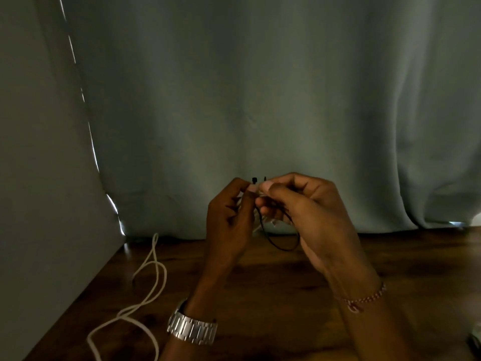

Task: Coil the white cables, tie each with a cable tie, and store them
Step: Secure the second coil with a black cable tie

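Observation:
Both hands are raised above the wooden table [286, 295]. My left hand [230, 220] pinches the head end of a black cable tie [282, 247] between thumb and finger. My right hand [309, 212] pinches the tie's other end close beside it. The tie hangs in a loop below the fingers. Bits of a white cable [260, 225] show between the palms, mostly hidden. A second white cable [153, 280] lies loose and uncoiled on the table at the left.
A grey-green curtain [260, 100] hangs right behind the table. A grey wall [39, 178] borders the table's left edge. A pale object [476, 337] shows at the far right edge, cut off.

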### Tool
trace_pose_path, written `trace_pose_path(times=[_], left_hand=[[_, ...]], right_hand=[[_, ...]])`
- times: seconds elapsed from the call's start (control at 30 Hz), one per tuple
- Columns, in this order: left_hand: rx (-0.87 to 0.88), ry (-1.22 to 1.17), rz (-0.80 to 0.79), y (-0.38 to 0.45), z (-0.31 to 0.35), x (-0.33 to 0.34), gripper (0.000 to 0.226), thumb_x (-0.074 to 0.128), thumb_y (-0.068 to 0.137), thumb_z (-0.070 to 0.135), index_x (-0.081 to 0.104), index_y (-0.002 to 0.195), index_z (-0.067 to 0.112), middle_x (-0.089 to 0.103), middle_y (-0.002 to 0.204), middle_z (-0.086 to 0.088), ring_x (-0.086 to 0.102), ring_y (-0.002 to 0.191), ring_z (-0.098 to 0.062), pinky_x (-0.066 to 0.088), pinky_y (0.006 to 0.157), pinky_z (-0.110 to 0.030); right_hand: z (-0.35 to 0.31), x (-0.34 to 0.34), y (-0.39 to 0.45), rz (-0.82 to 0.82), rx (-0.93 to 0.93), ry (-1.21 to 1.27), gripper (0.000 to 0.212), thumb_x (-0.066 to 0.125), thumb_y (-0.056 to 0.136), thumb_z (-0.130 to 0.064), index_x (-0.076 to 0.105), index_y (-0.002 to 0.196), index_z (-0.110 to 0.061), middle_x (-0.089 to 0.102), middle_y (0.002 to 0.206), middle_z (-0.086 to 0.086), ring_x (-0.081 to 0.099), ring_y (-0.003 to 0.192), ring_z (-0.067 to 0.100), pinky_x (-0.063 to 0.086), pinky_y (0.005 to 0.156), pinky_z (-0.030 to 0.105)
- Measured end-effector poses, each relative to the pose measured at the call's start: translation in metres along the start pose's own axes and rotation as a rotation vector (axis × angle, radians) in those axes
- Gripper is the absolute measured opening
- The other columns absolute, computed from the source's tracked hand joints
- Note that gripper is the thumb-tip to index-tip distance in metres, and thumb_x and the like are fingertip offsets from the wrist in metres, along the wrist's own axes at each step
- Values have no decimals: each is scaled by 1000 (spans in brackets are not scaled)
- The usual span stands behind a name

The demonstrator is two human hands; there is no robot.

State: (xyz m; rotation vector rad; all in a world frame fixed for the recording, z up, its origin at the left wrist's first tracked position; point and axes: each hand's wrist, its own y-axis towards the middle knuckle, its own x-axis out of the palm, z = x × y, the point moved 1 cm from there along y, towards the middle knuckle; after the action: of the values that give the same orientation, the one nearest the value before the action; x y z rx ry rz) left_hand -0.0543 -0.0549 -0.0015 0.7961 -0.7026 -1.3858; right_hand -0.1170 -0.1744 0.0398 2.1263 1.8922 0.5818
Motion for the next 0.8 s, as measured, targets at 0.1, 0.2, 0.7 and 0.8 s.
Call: trace_pose_path(times=[0.1, 0.2, 0.7, 0.8], left_hand=[[34, 28, -33, 2, 4, 0, 27, 51, 101, 31, 63, 85, 14, 57, 59, 2, 52, 47, -14, 36, 42, -30], [0, 57, -18, 7, 6, -4, 24, 52, 101, 28, 61, 80, 20, 51, 51, 9, 43, 42, -5, 31, 45, -25], [-61, 310, -98, 17, 25, -31, 27, 58, 99, 20, 61, 72, 18, 61, 62, 0, 62, 58, -18, 45, 55, -35], [-80, 383, -100, 16, 28, -33, 28, 59, 98, 21, 61, 70, 19, 62, 61, 2, 61, 58, -13, 40, 50, -20]], right_hand=[[2, -1, 1, 56, -134, -203, 7, 71, 91, -18, 78, 91, -18, 76, 76, 0, 72, 67, 12, 55, 61, 20], [1, -4, 1, 119, -326, -464, 12, 72, 90, -24, 78, 100, -22, 75, 79, -8, 70, 68, 2, 56, 63, 17], [0, 1, -5, 157, -691, -1018, 23, 59, 97, -10, 70, 116, -12, 55, 103, 0, 48, 71, -4, 37, 78, -5], [2, 0, -2, 135, -688, -1074, 22, 63, 94, -6, 72, 113, -11, 59, 104, 4, 53, 76, 2, 42, 64, -1]])
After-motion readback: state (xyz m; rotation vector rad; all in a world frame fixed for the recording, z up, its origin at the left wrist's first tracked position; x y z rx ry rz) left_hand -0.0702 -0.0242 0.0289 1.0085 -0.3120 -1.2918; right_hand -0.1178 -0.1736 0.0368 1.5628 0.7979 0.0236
